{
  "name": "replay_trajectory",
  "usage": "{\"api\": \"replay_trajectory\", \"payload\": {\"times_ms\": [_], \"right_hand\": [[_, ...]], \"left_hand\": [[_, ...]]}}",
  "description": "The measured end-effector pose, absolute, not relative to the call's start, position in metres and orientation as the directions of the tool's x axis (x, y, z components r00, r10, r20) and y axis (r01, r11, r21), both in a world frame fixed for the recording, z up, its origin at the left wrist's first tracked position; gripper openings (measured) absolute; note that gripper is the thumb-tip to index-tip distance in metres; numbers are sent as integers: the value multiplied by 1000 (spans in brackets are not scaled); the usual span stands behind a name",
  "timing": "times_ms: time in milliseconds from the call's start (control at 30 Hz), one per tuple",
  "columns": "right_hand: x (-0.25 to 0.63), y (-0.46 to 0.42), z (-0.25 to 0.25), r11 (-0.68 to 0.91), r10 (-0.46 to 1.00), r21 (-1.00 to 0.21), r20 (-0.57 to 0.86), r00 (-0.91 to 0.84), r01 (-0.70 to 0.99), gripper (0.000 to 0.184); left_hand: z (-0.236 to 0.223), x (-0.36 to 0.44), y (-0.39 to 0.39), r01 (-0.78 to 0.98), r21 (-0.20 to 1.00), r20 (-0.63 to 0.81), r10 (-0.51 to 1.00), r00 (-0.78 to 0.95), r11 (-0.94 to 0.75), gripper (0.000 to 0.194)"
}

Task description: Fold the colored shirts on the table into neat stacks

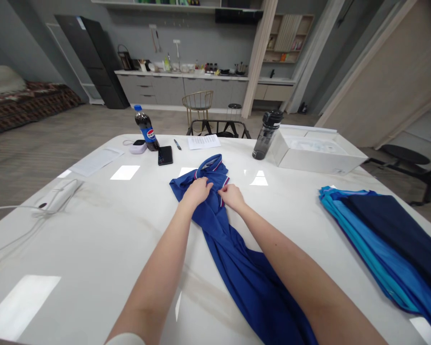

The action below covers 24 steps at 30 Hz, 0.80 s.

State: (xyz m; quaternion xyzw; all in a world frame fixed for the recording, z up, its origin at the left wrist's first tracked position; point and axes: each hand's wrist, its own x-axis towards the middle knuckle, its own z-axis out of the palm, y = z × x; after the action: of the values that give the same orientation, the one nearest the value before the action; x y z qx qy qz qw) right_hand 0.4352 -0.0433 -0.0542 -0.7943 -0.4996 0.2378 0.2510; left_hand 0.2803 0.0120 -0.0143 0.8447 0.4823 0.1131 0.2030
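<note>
A blue polo shirt [233, 244] with red and white trim lies bunched and twisted on the white table, running from its collar at the far end down to the near edge under my right forearm. My left hand [198, 190] is closed on the cloth just below the collar. To its right, my right hand [232, 196] pinches the shirt by the striped trim. Both sets of fingertips partly hide the fabric they grip.
Folded clothes [384, 244] are stacked at the right, with a white box [316, 160] and dark bottle [266, 136] behind. A cola bottle [147, 129], phone [165, 155], pen [177, 144] and papers [204, 142] stand or lie farther back. A corded power strip [59, 195] is at left.
</note>
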Motion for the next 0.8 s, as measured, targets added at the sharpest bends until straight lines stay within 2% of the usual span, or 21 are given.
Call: {"api": "replay_trajectory", "payload": {"times_ms": [67, 133, 267, 333, 467, 533, 600, 667, 700, 767, 800], "right_hand": [[433, -41, -60, -330, 909, -712, -63, 412, 620, 10], [435, -41, -68, -278, 884, -813, -8, 468, 512, 22], [454, -46, -82, -171, 822, -979, -81, 563, 108, 23], [469, -54, -84, -122, 787, -992, -80, 611, 26, 24], [494, -78, -78, -78, 660, -984, 72, 748, 163, 34], [501, -90, -73, -76, 643, -976, 108, 758, 203, 35], [502, -99, -68, -77, 674, -970, 118, 729, 229, 34], [498, -104, -65, -76, 724, -964, 121, 679, 253, 33], [494, -105, -63, -73, 748, -963, 120, 653, 260, 33], [484, -105, -58, -63, 791, -959, 121, 600, 276, 33], [477, -104, -55, -57, 815, -955, 124, 566, 291, 32]], "left_hand": [[-18, 282, 10, 729, 443, -17, 808, 589, -522, 45], [-21, 288, 4, 712, 409, -50, 764, 643, -571, 46], [-31, 308, -19, 769, 363, -16, 822, 570, -526, 45], [-37, 318, -28, 760, 437, 12, 848, 529, -480, 35], [-39, 326, -27, 644, 679, 60, 901, 430, -352, 7], [-32, 321, -13, 481, 839, 80, 931, 356, -256, 10], [-19, 306, 7, 237, 962, 94, 981, 170, -133, 16], [-3, 278, 27, -4, 998, 60, 980, -191, -62, 15], [6, 261, 35, -87, 993, 38, 925, -379, -76, 13], [25, 224, 41, -160, 976, 36, 828, -560, -151, 14], [35, 207, 39, -123, 968, 101, 791, -603, -217, 16]]}}
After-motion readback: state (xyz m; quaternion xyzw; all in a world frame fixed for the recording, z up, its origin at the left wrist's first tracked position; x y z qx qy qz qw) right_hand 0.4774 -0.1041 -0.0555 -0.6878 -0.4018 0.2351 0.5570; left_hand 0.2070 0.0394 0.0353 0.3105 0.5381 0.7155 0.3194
